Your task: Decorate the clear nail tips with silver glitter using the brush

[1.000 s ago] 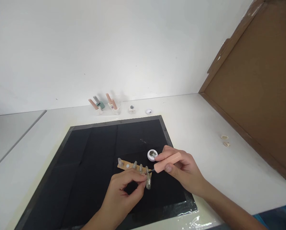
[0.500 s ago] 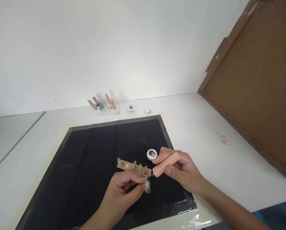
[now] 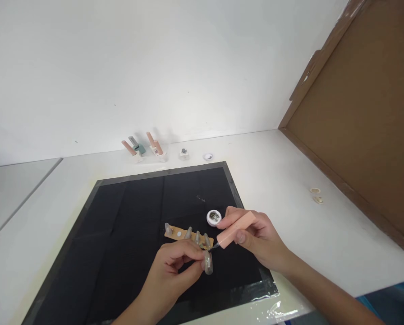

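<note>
Left hand [image 3: 173, 266]: pinches a glittery false nail [image 3: 208, 262] above the black mat [image 3: 127, 225].
Right hand [image 3: 256, 237]: grips a peach brush [image 3: 235, 229], tip at the nail.
Jar [image 3: 213, 217]: open, just beside the brush.

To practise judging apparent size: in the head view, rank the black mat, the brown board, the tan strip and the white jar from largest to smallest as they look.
1. brown board, though partly cut off
2. black mat, close to the board in apparent area, so this order is unsure
3. tan strip
4. white jar
</note>
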Tool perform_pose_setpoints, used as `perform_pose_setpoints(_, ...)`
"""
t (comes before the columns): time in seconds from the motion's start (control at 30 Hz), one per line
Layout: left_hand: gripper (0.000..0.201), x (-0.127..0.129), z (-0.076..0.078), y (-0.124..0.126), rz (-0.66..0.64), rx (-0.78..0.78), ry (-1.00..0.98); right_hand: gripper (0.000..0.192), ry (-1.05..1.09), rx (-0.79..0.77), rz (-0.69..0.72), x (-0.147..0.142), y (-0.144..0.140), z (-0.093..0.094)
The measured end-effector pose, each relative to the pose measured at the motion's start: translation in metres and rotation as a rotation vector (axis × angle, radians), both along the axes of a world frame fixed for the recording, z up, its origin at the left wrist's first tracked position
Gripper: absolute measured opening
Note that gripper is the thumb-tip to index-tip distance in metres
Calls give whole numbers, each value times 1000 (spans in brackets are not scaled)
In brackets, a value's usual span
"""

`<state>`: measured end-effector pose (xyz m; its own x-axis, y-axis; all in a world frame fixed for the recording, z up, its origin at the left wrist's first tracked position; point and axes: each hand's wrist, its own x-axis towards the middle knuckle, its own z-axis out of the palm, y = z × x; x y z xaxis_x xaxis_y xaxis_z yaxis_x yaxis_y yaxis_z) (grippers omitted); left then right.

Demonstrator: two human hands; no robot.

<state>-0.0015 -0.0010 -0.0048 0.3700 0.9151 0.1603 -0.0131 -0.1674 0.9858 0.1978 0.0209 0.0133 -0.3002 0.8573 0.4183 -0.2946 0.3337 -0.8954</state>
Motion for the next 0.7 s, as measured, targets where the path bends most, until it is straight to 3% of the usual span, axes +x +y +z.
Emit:
perform_pose_setpoints(0.43,18,0,0,-3,25,-154,-62,15,-39,-48,-57,0,1,-1)
perform_pose_setpoints(0.7,13,-4,-2,-3,-42,-350,-106,13,32,20,65,0,0,-1)
